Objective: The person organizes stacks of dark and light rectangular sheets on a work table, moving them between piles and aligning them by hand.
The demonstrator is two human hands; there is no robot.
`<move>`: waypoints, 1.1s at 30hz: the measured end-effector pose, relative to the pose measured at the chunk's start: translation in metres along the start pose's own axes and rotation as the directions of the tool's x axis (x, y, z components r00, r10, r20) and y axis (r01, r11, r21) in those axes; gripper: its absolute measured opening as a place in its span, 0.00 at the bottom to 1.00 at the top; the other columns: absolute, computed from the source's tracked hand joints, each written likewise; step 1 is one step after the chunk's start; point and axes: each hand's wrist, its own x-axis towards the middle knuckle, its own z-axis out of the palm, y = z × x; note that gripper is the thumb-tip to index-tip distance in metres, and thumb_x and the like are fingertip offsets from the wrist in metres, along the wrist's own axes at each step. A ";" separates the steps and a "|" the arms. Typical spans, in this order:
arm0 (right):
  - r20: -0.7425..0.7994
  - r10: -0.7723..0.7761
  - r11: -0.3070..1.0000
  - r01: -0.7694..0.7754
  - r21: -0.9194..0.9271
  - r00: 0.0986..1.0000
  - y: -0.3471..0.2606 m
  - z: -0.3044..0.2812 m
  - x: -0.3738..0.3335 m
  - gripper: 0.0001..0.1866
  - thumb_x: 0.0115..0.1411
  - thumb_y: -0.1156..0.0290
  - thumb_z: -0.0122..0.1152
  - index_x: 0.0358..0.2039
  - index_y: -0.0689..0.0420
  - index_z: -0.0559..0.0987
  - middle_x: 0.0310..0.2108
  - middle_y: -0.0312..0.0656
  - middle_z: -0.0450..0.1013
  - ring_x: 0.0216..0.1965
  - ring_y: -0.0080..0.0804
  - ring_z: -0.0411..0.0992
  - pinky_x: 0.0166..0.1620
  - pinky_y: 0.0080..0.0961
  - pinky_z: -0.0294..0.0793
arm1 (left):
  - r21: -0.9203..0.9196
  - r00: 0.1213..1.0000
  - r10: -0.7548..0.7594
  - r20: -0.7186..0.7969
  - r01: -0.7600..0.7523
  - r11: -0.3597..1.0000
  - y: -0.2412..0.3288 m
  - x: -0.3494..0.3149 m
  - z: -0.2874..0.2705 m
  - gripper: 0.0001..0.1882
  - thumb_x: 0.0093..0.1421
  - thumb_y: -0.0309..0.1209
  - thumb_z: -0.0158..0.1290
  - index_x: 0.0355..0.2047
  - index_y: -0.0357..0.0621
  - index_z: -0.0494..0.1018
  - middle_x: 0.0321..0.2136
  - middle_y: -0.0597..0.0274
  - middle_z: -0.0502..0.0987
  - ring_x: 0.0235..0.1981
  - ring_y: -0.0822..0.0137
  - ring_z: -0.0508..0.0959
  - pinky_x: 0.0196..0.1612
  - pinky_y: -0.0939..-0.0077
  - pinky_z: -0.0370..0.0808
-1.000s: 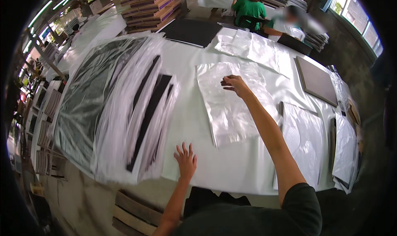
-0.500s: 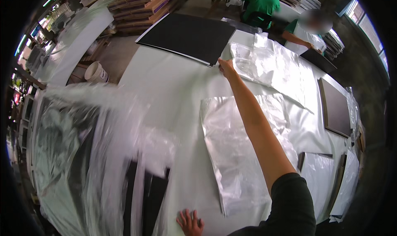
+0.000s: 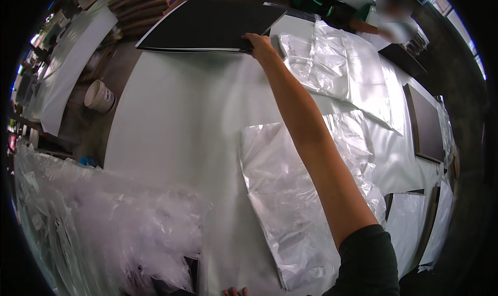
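Note:
My right hand (image 3: 259,44) is stretched far across the white table (image 3: 171,125) and grips the near right corner of a large flat black board (image 3: 207,23) at the table's far end. A clear plastic bag (image 3: 295,202) lies flat on the table under my right arm. Only the fingertips of my left hand (image 3: 236,292) show at the bottom edge, resting on the table near its front; whether they hold anything is hidden.
A heap of clear plastic bags with black boards (image 3: 98,223) fills the lower left. More plastic sheets (image 3: 337,67) and a dark board (image 3: 428,122) lie on the right. A person in green (image 3: 332,0) works at the far end. A white bucket (image 3: 99,96) stands on the floor.
My right arm has reached from the plastic bag out to the far black board and taken its corner. My view has tilted forward and closer to the table.

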 end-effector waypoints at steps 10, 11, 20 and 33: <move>-0.026 -0.218 0.956 0.208 -0.208 0.976 -0.033 -0.002 0.030 0.19 0.36 0.76 0.72 0.30 0.72 0.77 0.32 0.54 0.75 0.34 0.41 0.75 0.41 0.30 0.74 | -0.054 1.000 0.008 0.020 -0.007 0.999 -0.009 -0.011 -0.006 0.24 0.62 0.44 0.44 0.55 0.48 0.67 0.56 0.43 0.63 0.57 0.36 0.60 0.54 0.36 0.56; 0.060 -0.208 0.946 0.216 -0.242 0.976 -0.038 -0.011 0.038 0.17 0.38 0.74 0.73 0.29 0.69 0.80 0.32 0.53 0.76 0.34 0.37 0.75 0.41 0.27 0.74 | -0.059 1.000 0.008 0.026 -0.007 0.998 -0.007 -0.010 -0.007 0.24 0.62 0.44 0.44 0.55 0.48 0.67 0.56 0.43 0.63 0.57 0.36 0.60 0.54 0.36 0.56; 0.602 -0.474 0.292 0.760 -0.581 0.643 -0.030 -0.070 0.044 0.14 0.44 0.86 0.62 0.35 0.64 0.79 0.35 0.46 0.76 0.33 0.37 0.76 0.38 0.29 0.75 | -0.086 0.999 0.007 0.053 -0.002 0.996 0.000 0.001 -0.001 0.24 0.63 0.45 0.44 0.56 0.49 0.66 0.56 0.43 0.62 0.58 0.36 0.59 0.56 0.36 0.54; 0.376 -0.308 0.664 0.480 -0.573 0.874 -0.024 -0.068 0.064 0.15 0.43 0.66 0.68 0.35 0.49 0.82 0.34 0.37 0.75 0.28 0.31 0.69 0.31 0.25 0.69 | -0.120 0.997 0.006 0.077 0.004 0.993 -0.002 0.000 -0.003 0.25 0.63 0.44 0.43 0.57 0.49 0.65 0.56 0.43 0.62 0.58 0.35 0.58 0.57 0.36 0.52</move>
